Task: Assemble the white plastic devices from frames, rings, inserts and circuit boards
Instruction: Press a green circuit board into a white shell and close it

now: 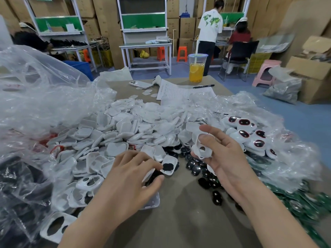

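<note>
Glossy white plastic shells (125,126) heaped at centre on a matt brown counter (179,212); a smooth white plastic frame (202,147) and green circuit boards (304,206) at 4 o'clock, shiny black inserts (195,169) at 5, crinkled clear film (35,97) at 9.

No writing can be read anywhere. The paper sheet (179,92) on the tabletop (179,221) carries a printed form with ruled lines, its print too small to make out. The cardboard boxes (172,8) stacked along the back wall bear dark printed marks, too blurred to read. The white shirt (211,24) of the standing person shows a green world map, with no words legible.
</note>
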Demonstrator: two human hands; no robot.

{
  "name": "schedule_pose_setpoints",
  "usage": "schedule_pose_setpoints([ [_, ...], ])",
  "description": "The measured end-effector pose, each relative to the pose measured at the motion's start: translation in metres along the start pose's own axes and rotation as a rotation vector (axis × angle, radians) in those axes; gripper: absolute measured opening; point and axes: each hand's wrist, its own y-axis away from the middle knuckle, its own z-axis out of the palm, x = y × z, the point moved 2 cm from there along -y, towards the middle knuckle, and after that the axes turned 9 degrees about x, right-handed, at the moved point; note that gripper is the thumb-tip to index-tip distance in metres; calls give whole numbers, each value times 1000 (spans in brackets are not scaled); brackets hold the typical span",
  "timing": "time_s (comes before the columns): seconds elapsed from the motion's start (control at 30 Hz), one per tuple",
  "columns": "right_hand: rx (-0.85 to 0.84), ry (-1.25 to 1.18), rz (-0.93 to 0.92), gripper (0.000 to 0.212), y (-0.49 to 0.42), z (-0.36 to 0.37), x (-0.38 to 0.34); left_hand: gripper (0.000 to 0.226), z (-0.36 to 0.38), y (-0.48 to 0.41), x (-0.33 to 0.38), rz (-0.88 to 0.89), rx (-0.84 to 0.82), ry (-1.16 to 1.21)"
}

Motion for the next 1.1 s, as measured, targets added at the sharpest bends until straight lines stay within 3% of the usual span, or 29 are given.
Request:
schedule_pose_setpoints([
  [0.23, -24, -60, -43, 30, 0, 2, 0, 40, 3, 5, 14, 117, -129, 62],
  [0.33, -38, -71, -54, 30, -1, 1, 1, 33, -2, 11, -1, 67, -176, 54],
  [0.43, -74, -50, -64, 31, -1, 1, 5, 12, -10, 13, -12, 7, -185, 62],
  [0.57, -116, 64, -89, 29, 1, 4, 10, 35, -16, 12, -20, -15, -126, 82],
  [0.67, -113, 92, -72, 27, 1, 4, 12, 23, -21, 12, -25, -45, -84, 64],
  [0.8, -123, 87, -60, 32, 1, 5, 15, 2, -22, 13, -27, -95, -163, -5],
  [1.1, -126, 77, -62, 45, 1, 6, 20, 13, -15, 11, -28, -99, -276, -2],
])
